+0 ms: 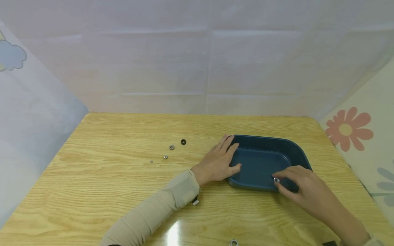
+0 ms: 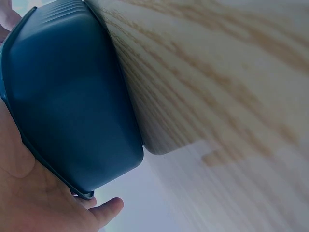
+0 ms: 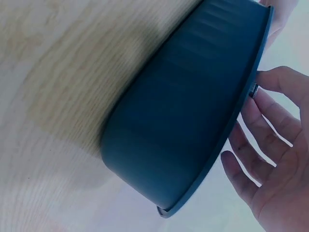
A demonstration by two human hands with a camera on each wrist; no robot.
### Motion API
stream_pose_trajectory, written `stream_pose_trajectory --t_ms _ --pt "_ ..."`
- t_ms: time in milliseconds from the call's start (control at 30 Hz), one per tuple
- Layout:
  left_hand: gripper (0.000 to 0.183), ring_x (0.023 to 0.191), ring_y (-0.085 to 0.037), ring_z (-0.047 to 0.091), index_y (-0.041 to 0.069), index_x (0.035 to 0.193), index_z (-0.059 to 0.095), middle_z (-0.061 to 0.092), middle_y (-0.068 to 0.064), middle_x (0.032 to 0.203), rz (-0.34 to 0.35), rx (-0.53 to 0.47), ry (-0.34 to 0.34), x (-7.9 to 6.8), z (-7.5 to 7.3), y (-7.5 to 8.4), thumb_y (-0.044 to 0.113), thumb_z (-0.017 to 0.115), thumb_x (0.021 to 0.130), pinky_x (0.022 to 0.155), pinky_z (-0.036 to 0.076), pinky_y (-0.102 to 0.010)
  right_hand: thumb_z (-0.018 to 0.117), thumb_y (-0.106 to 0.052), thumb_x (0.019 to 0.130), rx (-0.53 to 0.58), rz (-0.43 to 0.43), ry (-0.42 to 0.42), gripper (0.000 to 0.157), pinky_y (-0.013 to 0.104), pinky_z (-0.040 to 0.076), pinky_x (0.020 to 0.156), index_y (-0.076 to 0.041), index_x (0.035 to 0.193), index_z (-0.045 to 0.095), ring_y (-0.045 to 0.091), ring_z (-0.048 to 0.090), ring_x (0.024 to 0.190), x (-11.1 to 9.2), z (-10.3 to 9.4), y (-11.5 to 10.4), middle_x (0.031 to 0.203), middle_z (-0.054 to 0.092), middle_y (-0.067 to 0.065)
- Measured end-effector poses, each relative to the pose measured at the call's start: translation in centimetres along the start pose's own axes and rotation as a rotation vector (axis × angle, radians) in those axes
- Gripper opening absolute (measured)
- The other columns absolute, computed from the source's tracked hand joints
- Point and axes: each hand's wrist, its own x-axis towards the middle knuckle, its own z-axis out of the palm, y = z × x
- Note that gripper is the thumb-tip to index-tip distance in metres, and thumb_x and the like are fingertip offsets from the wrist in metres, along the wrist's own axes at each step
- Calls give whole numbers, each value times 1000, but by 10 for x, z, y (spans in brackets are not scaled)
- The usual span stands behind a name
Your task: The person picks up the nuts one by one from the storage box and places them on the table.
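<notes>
A dark blue plastic tray [image 1: 261,187] stands on the wooden table. My left hand [image 1: 217,164] rests over its left rim, fingers spread and reaching inside. In the left wrist view, the palm [image 2: 38,193] lies along the rim. My right hand [image 1: 303,186] pinches a small silver nut [image 1: 276,180] between thumb and fingertips, at the tray's front right rim. From the right wrist, the nut's edge [image 3: 254,90] shows between the fingertips beside the rim, and the other fingers are loosely extended.
Left of the tray lie a black nut [image 1: 183,141], a silver nut [image 1: 171,147], a smaller one [image 1: 165,157] and a tiny one [image 1: 151,161]. Another silver ring-shaped piece [image 1: 234,242] is at the bottom edge of the head view. A white sheet wall [image 1: 209,68] rises behind the table.
</notes>
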Motion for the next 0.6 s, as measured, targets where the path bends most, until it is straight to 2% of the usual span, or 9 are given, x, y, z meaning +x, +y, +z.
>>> stream_pose_trajectory --t_ms 67,133,233,267,333,400,600 --pt "69 157 -26 3 13 159 22 5 -9 168 0 -2 1 0 0 0 49 42 103 125 21 -42 88 -10 65 8 -20 20 31 37 55 68 -23 92 77 16 64 84 -2 0 -2 87 69 -13" --pt "69 157 -25 3 14 159 22 5 -9 168 -2 -7 0 -1 0 0 49 42 103 125 21 -42 88 -12 65 13 -47 41 31 28 54 68 -23 92 77 14 64 83 -4 0 -4 88 69 -14" --pt "69 157 -25 3 14 159 22 5 -9 168 -4 -7 -4 -1 -1 0 49 43 103 125 21 -42 81 -33 81 39 -101 80 15 17 51 73 -24 93 77 12 64 82 -7 -1 -7 89 70 -14" --pt "69 157 -25 3 14 159 22 5 -9 168 -4 -6 -5 -1 -1 0 49 43 103 125 21 -42 74 -41 88 47 -118 96 19 14 49 74 -23 93 77 11 63 82 -8 0 -8 89 70 -14" --pt "69 157 -25 2 14 159 22 5 -9 168 -5 -3 -7 -1 -2 1 49 43 103 125 21 -42 54 -53 97 63 -150 123 38 11 47 77 -23 92 77 11 64 81 -11 0 -11 89 70 -13" --pt "69 157 -25 2 14 159 21 5 -9 168 -3 1 -6 0 -1 1 49 42 103 125 22 -42 37 -58 100 73 -168 144 53 10 46 78 -23 92 76 10 63 80 -14 1 -13 89 70 -13" --pt "69 157 -25 2 14 159 21 5 -9 168 -6 7 -6 0 -1 1 49 42 103 125 22 -42 36 -58 100 59 -161 151 53 8 46 80 -24 90 75 10 63 80 -21 3 -19 89 69 -14"
